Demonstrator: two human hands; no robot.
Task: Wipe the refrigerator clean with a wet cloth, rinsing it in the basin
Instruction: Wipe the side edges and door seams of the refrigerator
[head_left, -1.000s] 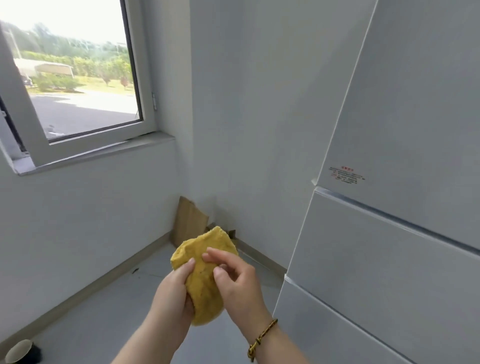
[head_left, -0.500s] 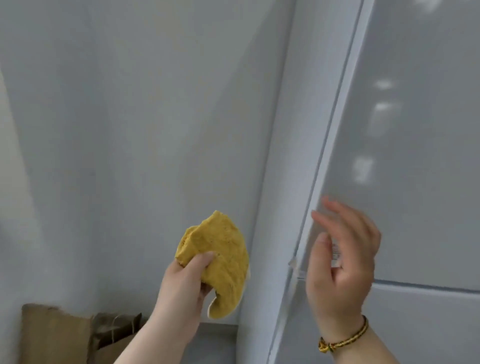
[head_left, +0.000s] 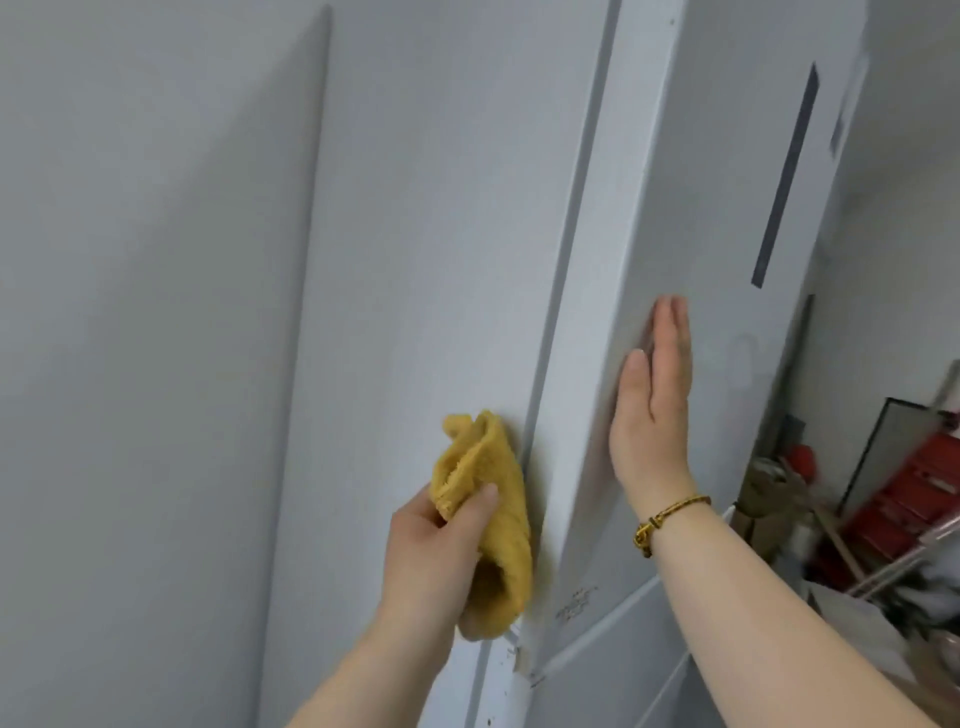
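A tall pale grey refrigerator fills the right half of the view, its side panel facing me. My left hand grips a folded yellow cloth and holds it against the side panel near the front edge. Flat on the upper door lies my right hand, fingers straight and together, a woven bracelet on the wrist. A small label sits at the door's lower corner. No basin is in view.
A plain grey wall stands to the left of the refrigerator. At the right edge are a red drawer cabinet, a framed panel and cluttered items on a surface.
My view has swung up and right. My left hand has carried the cloth onto the refrigerator's side panel. My right hand has left the cloth and now lies flat on the upper door.
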